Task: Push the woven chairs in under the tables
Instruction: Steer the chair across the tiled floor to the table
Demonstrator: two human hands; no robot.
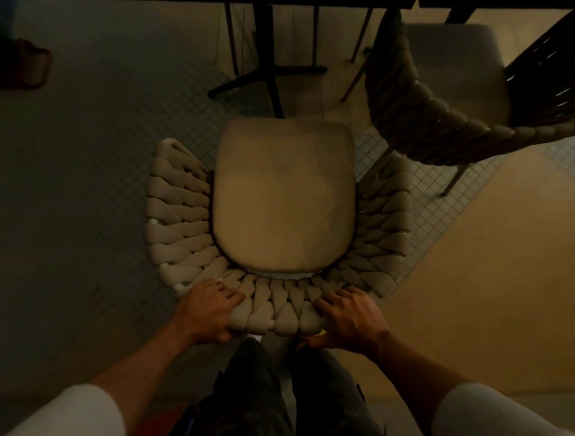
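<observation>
A: What can't you see?
B: It's dim and soft. The table (342,2) is cut off at the top edge, just a dark strip. The woven chair (174,218) hides its own legs under the seat cushion (284,199). There's a dark lump (25,62) upper left, and I can't tell what it is.
A: Chair heading?
B: Open front faces up-frame, straight at the pedestal base (267,74). Curved back is toward me. Back-to-front axis runs bottom to top. Cushion front sits just short of the nearest base foot, and the whole seat is out from under the table.
A: Hands?
B: Apart, both clamped on the back rim. Left hand (208,311) near the left corner, right hand (348,317) near the right. Fingers over the weave, thumbs behind.
A: Obstructions?
B: Second woven chair (420,124) upper right, angled, close to this chair's right arm. I can't tell if they touch. Tile floor (93,186) underneath.
</observation>
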